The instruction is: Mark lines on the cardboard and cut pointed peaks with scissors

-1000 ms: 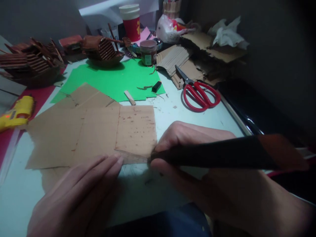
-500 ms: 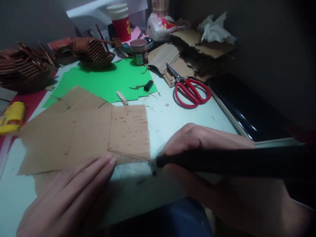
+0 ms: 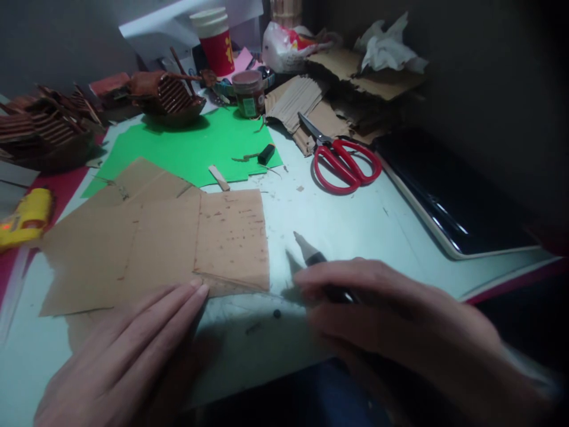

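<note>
My left hand (image 3: 128, 350) lies flat with fingers stretched out, its fingertips pressing the lower edge of a flat piece of brown cardboard (image 3: 164, 237). Drawn lines and small reddish-brown marks cover parts of the cardboard, and a narrow slanted strip (image 3: 231, 283) shows at its lower right edge. To the right of it, my right hand (image 3: 382, 314) is closed around a dark marker pen (image 3: 315, 256). The pen's tip points up and to the left, apart from the cardboard. The pen's back end is hidden by the hand.
Red-handled scissors (image 3: 342, 166) lie beyond my right hand, beside a black tablet-like device (image 3: 453, 196). A green sheet (image 3: 178, 148) bears a small black cap (image 3: 267, 154). Brown model boats (image 3: 169, 101), a jar (image 3: 249, 95), a red cup (image 3: 216, 44), cardboard scraps (image 3: 297, 101) and a yellow glue gun (image 3: 29, 219) surround the work.
My right hand has drawn back from the cardboard's lower right corner, and the pen has turned so its tip points up-left. My left hand stays on the cardboard.
</note>
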`<act>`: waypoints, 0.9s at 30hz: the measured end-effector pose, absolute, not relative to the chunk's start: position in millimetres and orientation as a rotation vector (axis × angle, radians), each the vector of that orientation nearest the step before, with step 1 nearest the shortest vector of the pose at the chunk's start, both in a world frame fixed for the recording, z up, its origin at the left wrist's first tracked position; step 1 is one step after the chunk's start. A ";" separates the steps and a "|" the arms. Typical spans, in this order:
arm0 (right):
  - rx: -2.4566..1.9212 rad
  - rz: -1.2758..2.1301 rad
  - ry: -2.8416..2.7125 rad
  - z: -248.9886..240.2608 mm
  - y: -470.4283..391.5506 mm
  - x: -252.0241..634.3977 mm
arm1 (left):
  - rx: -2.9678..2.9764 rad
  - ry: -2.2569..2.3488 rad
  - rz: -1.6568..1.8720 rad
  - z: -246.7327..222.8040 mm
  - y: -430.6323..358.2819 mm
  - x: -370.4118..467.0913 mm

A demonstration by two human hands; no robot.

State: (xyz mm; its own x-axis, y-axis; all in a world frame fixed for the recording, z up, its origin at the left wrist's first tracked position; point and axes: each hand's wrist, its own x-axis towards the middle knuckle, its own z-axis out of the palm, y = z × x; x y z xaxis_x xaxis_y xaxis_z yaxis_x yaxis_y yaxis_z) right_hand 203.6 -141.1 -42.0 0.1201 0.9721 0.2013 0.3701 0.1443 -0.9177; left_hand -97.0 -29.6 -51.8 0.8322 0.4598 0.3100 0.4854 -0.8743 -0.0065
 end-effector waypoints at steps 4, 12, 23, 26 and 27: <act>-1.485 0.852 -1.454 -43.2 -133.0 187.8 | -2.964 -0.802 -0.450 -49.7 -32.4 -94.9; -1.530 0.858 -1.397 -45.7 -131.0 181.0 | -2.966 -0.866 -0.428 -49.2 -34.2 -95.7; -1.589 0.851 -1.388 -45.8 -129.9 178.4 | -2.977 -0.841 -0.375 -49.4 -32.5 -99.1; -1.603 0.865 -1.345 -44.7 -130.6 180.3 | -2.970 -0.819 -0.356 -49.8 -30.7 -99.0; -1.595 0.860 -1.339 -44.2 -131.4 181.8 | -2.974 -0.804 -0.359 -49.9 -30.2 -98.8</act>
State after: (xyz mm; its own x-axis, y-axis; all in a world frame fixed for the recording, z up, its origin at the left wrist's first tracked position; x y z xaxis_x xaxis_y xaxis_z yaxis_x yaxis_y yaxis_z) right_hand 181.8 -131.4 -44.2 0.1865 0.9822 0.0201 0.3897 -0.0551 -0.9193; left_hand -98.8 -30.2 -49.9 0.8389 0.4921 0.2326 0.5014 -0.8649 0.0216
